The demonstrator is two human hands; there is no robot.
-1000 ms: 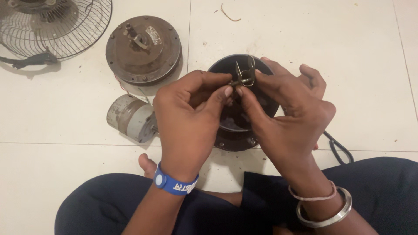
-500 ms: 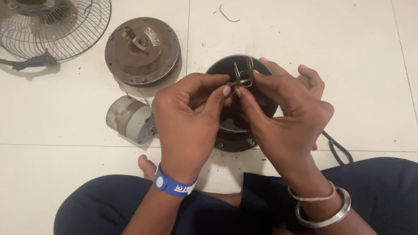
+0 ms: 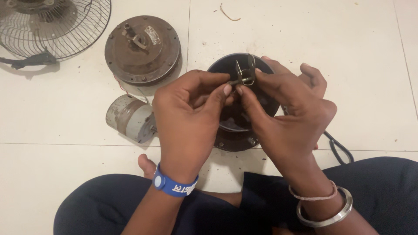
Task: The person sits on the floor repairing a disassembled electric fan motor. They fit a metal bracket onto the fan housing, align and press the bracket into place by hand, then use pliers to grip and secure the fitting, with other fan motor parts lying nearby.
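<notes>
My left hand (image 3: 189, 119) and my right hand (image 3: 285, 117) meet above a dark round motor housing (image 3: 226, 69) on the floor. Between the fingertips of both hands sits a small bent metal clip (image 3: 245, 75) with a short pin; the left thumb and forefinger pinch the pin end, the right fingers pinch the clip. The left wrist wears a blue band, the right wrist a silver bangle and a thin thread. Much of the housing is hidden behind my hands.
A rusty round motor cover (image 3: 142, 48) lies at upper left, a wire fan guard (image 3: 52, 26) in the far corner. A small grey cylindrical motor (image 3: 129, 118) rests left of my hands. A black tool handle (image 3: 339, 148) pokes out at right. My legs in dark trousers fill the bottom.
Both hands stay on the small metal clip over the housing; only slight finger shifts show.
</notes>
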